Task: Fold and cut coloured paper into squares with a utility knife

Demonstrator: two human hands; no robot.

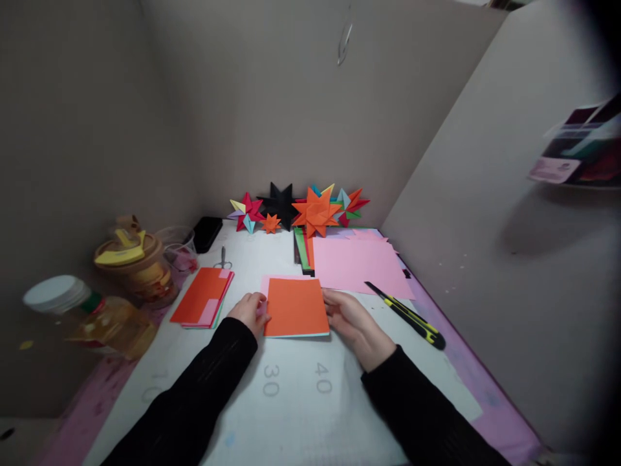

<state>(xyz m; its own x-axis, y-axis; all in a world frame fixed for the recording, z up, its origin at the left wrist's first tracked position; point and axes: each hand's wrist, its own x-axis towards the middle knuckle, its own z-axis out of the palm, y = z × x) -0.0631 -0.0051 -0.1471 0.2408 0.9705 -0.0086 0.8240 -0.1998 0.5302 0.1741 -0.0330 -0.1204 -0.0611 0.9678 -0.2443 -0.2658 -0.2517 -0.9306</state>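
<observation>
Orange on top, the pile (297, 307) of paper sits on the white mat (298, 414), right between two hands. The left hand (250, 314) has bent fingers at the left edge. The right hand (354, 323) is cupped, its fingers along the right edge. I cannot tell if either one pinches the paper or just touches it. Pink paper pokes out at the top left, and blue-green shows along the near edge. The step looks like lining up the sheets. The next move seems to need soft taps on the sides, so the edges match and nothing bends. A big pink sheet (356, 265) lies just behind, and a knife (407, 317) is near the right hand, so that hand should mind the blade.
</observation>
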